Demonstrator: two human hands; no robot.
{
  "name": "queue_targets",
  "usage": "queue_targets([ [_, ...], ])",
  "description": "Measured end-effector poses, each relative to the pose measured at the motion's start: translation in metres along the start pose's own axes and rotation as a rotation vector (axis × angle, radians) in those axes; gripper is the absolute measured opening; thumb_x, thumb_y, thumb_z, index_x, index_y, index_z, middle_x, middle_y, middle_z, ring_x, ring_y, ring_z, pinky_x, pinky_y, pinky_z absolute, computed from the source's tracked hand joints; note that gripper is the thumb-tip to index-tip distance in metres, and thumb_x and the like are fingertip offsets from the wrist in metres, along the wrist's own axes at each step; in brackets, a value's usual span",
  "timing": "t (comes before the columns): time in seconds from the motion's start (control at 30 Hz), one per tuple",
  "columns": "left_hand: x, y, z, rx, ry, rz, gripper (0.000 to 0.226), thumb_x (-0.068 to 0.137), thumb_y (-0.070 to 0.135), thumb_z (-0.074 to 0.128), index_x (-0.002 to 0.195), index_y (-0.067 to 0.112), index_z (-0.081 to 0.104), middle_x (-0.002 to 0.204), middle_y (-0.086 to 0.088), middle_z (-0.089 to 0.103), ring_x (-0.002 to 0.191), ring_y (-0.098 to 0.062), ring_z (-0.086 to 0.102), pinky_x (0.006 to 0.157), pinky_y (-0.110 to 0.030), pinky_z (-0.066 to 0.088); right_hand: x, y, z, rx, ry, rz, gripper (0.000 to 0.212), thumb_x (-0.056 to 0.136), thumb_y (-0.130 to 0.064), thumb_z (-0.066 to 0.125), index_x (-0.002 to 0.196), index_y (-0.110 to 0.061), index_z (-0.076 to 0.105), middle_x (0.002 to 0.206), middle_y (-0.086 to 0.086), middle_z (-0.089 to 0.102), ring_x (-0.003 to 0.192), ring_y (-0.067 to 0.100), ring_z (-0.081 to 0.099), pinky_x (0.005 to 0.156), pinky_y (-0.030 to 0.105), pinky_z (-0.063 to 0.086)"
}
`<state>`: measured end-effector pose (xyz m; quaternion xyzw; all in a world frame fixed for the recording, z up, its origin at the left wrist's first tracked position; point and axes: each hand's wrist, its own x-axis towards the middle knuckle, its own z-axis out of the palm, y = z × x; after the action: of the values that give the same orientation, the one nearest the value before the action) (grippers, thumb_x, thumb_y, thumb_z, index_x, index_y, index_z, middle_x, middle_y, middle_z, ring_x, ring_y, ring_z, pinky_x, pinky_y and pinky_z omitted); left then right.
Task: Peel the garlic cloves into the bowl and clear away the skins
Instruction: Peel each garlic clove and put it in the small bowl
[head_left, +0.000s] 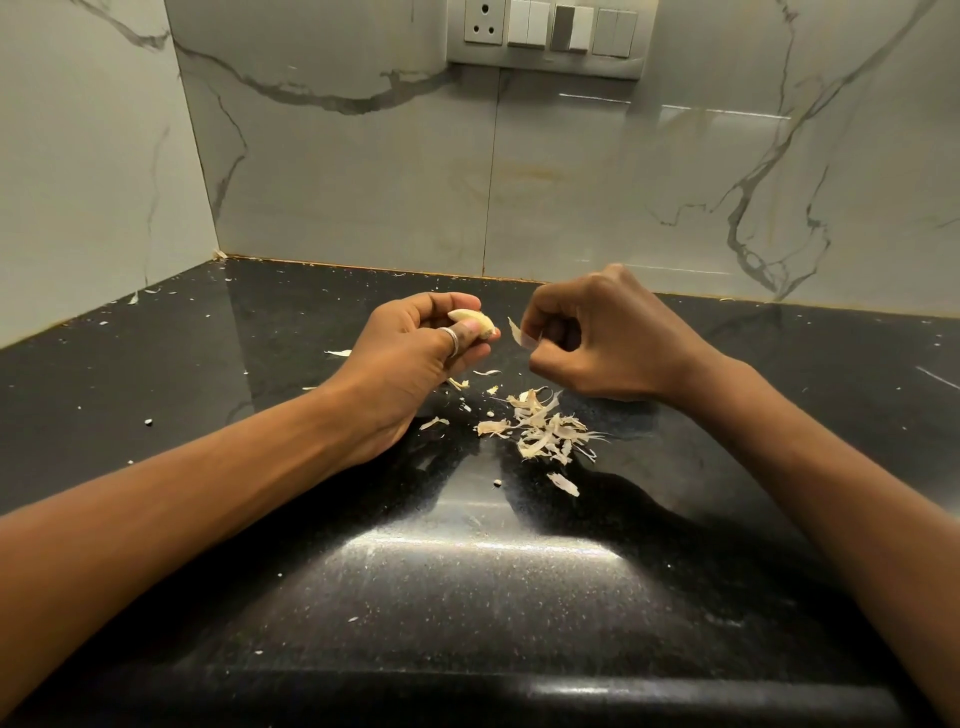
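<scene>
My left hand (415, 348) pinches a pale garlic clove (474, 320) between thumb and fingertips, above the black countertop. A ring shows on its thumb. Just to the right, my right hand (597, 338) has its fingers curled and pinches a thin strip of garlic skin (521, 335), held a short way apart from the clove. Below the hands a loose pile of peeled skins (543, 428) lies on the counter, with a few stray flakes (562, 484) around it. No bowl is in view.
The black speckled countertop (467, 571) runs to a rounded front edge near me. Marble-look wall tiles close the back and left side. A switch and socket panel (550, 31) hangs on the back wall. Small skin scraps dot the counter at left (337, 353).
</scene>
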<state>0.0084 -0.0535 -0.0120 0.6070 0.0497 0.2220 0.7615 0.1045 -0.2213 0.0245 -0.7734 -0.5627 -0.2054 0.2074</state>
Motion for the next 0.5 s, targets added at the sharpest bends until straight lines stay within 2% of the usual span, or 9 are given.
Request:
queue_targets([
  [0.07,0.0003,-0.0002,-0.0006,0.002,-0.006,-0.002,0.017,0.096,-0.006,0.058,0.108,0.004,0.065,0.105,-0.016,0.069,0.104,-0.023,0.073,0.080,-0.023,0.060,-0.0002,0.0000,0.0005,0.009,-0.021,-0.008,0.015,0.076,-0.019,0.064,0.083,-0.014,0.075,0.064,-0.007,0.066,0.056,0.008,0.062,0.053,0.020,0.048],
  [0.17,0.0003,-0.0003,-0.0013,-0.002,-0.012,-0.002,0.017,0.096,-0.005,0.057,0.108,0.004,0.065,0.103,-0.015,0.069,0.101,-0.022,0.073,0.081,-0.024,0.060,-0.0002,-0.0010,0.0000,0.026,-0.030,-0.003,0.013,0.077,-0.018,0.064,0.083,-0.014,0.075,0.063,-0.012,0.062,0.055,0.002,0.058,0.054,0.010,0.040],
  [0.23,-0.0003,-0.0002,-0.0011,0.002,-0.014,-0.003,0.016,0.096,-0.004,0.058,0.108,0.005,0.065,0.104,-0.015,0.069,0.103,-0.023,0.073,0.083,-0.027,0.060,-0.0004,-0.0024,0.0000,0.021,-0.030,0.006,0.014,0.078,-0.019,0.062,0.080,-0.015,0.075,0.061,-0.012,0.061,0.054,0.005,0.058,0.052,0.012,0.040],
  [0.4,-0.0015,0.0002,-0.0005,-0.001,-0.023,0.009,0.016,0.097,0.001,0.059,0.112,0.003,0.064,0.107,-0.020,0.070,0.100,-0.021,0.073,0.081,-0.026,0.061,0.0001,-0.0028,0.0050,-0.003,0.040,0.027,0.016,0.089,-0.021,0.064,0.080,-0.015,0.076,0.063,-0.007,0.066,0.054,0.010,0.061,0.053,0.028,0.050],
  [0.5,-0.0013,-0.0002,-0.0002,-0.006,-0.023,0.016,0.014,0.097,0.002,0.059,0.110,0.004,0.065,0.107,-0.021,0.071,0.098,-0.021,0.073,0.078,-0.025,0.060,0.0010,-0.0017,0.0064,-0.005,0.059,0.036,0.017,0.093,-0.025,0.067,0.084,-0.014,0.076,0.065,-0.007,0.066,0.056,0.007,0.061,0.054,0.024,0.048],
])
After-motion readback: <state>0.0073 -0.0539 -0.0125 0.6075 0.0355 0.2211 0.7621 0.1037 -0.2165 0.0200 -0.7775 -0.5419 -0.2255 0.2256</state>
